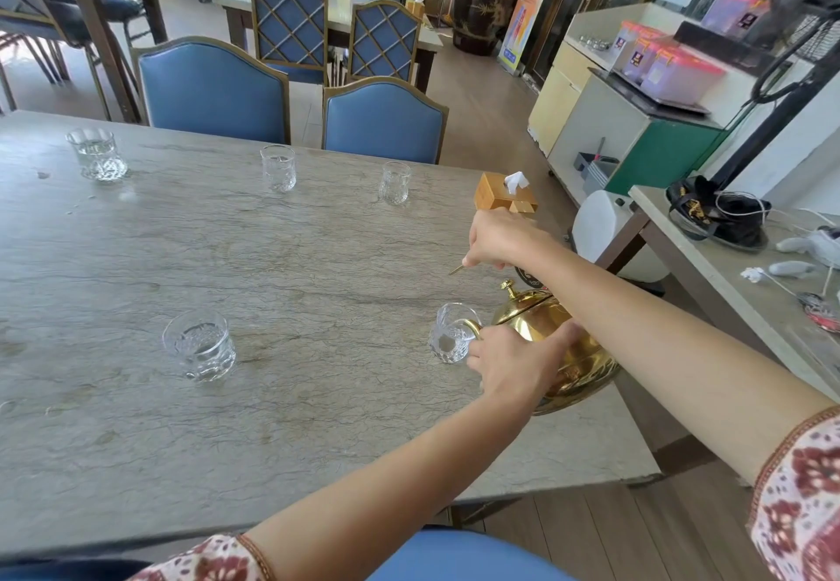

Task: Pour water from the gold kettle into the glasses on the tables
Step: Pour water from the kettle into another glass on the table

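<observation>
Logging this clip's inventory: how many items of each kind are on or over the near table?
Glasses: 5
Gold kettle: 1
Wooden tissue box: 1
Total: 7

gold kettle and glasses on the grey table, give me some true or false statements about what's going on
1. The shiny gold metal kettle is tipped with its spout at the near right clear patterned glass. True.
2. The right hand holds the kettle's thin handle from above. True.
3. The left hand rests flat on the grey stone-look table. False: it supports the kettle's body near the spout.
4. Three glasses stand on the table. False: five are visible.
5. The wooden tissue box sits at the table's far right edge. True.
6. The blue padded chairs across the table are occupied. False: they are empty.
</observation>
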A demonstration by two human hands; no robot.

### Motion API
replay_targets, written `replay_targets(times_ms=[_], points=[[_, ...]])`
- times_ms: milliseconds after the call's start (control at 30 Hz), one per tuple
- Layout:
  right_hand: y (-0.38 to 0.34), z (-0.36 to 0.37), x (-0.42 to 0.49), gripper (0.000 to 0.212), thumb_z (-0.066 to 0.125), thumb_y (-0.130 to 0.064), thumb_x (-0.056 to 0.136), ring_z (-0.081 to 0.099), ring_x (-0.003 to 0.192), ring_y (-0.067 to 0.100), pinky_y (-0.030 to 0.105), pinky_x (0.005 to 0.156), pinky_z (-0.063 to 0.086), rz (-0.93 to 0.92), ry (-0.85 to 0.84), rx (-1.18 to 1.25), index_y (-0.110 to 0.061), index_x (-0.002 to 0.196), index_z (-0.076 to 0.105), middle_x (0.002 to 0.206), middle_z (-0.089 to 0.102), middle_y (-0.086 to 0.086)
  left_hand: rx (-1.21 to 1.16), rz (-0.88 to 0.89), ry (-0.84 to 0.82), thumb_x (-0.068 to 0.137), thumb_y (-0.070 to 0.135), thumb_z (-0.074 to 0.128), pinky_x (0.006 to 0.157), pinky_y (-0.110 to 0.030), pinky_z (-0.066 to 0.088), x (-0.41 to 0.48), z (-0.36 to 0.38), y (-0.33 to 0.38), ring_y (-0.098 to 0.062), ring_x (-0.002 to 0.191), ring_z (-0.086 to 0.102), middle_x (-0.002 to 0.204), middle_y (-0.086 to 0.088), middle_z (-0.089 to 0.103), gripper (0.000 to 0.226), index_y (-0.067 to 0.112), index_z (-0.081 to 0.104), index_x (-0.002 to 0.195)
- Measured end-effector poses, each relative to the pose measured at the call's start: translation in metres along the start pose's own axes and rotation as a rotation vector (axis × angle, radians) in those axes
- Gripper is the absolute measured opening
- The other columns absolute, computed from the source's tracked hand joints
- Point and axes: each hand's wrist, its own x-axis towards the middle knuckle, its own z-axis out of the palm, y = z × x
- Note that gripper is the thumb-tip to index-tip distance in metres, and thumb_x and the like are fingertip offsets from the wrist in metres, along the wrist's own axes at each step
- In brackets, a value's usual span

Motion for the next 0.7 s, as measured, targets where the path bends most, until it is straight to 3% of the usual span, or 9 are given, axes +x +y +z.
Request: replay_targets(times_ms=[167, 367, 467, 533, 633, 700], points=[[0.001, 0.001, 0.002, 0.027, 0.068, -0.035, 0.086, 0.061, 0.068, 0.018, 0.031, 0.072, 0.047, 0.011, -0.004, 0.0, -0.01, 0.097, 0.069, 0.066, 0.061, 0.001, -0.007, 0.003, -0.002, 0.061, 0.074, 0.072, 0.098, -0.046, 0.043, 0.0, -0.001, 0.001, -0.033, 0.126, 0.036, 0.131, -0.017, 0.046, 0.102, -0.003, 0.052, 0.126], [0.002, 0.003, 0.003, 0.029, 0.07, -0.034, 0.084, 0.066, 0.079, 0.022, 0.036, 0.084, 0.053, 0.014, -0.021, 0.026, -0.008, 0.096, 0.07, 0.072, 0.066, 0.003, -0.015, 0.005, -0.004, 0.063, 0.072, 0.072, 0.099, -0.045, 0.042, 0.001, 0.0, -0.001, -0.032, 0.127, 0.036, 0.131, -0.016, 0.045, 0.099, -0.003, 0.052, 0.126], [0.004, 0.005, 0.005, 0.028, 0.07, -0.034, 0.084, 0.064, 0.074, 0.022, 0.037, 0.083, 0.054, 0.012, -0.03, 0.034, -0.009, 0.096, 0.068, 0.069, 0.063, 0.003, -0.011, 0.007, -0.008, 0.064, 0.072, 0.072, 0.1, -0.044, 0.042, 0.001, -0.002, -0.002, -0.032, 0.127, 0.037, 0.131, -0.015, 0.045, 0.097, -0.001, 0.051, 0.125], [0.005, 0.005, 0.007, 0.026, 0.07, -0.033, 0.084, 0.061, 0.067, 0.021, 0.035, 0.078, 0.054, 0.008, -0.033, 0.044, -0.008, 0.093, 0.066, 0.067, 0.062, 0.003, -0.01, 0.008, -0.012, 0.062, 0.073, 0.072, 0.1, -0.046, 0.044, 0.001, -0.004, -0.003, -0.033, 0.126, 0.04, 0.13, -0.016, 0.047, 0.096, 0.001, 0.052, 0.122], [0.008, 0.004, 0.008, 0.026, 0.071, -0.031, 0.085, 0.054, 0.05, 0.017, 0.026, 0.056, 0.048, 0.012, -0.053, 0.069, -0.006, 0.088, 0.062, 0.066, 0.06, 0.005, -0.015, 0.011, -0.007, 0.055, 0.076, 0.074, 0.1, -0.051, 0.046, 0.001, -0.007, -0.003, -0.034, 0.125, 0.044, 0.129, -0.018, 0.05, 0.094, 0.003, 0.056, 0.112], [0.011, 0.002, 0.01, 0.029, 0.071, -0.028, 0.085, 0.053, 0.048, 0.018, 0.024, 0.052, 0.046, 0.01, -0.077, 0.096, -0.001, 0.09, 0.063, 0.066, 0.062, 0.008, -0.009, 0.02, -0.007, 0.056, 0.074, 0.075, 0.101, -0.051, 0.046, 0.0, -0.009, -0.003, -0.034, 0.125, 0.044, 0.127, -0.016, 0.049, 0.085, 0.006, 0.056, 0.103]])
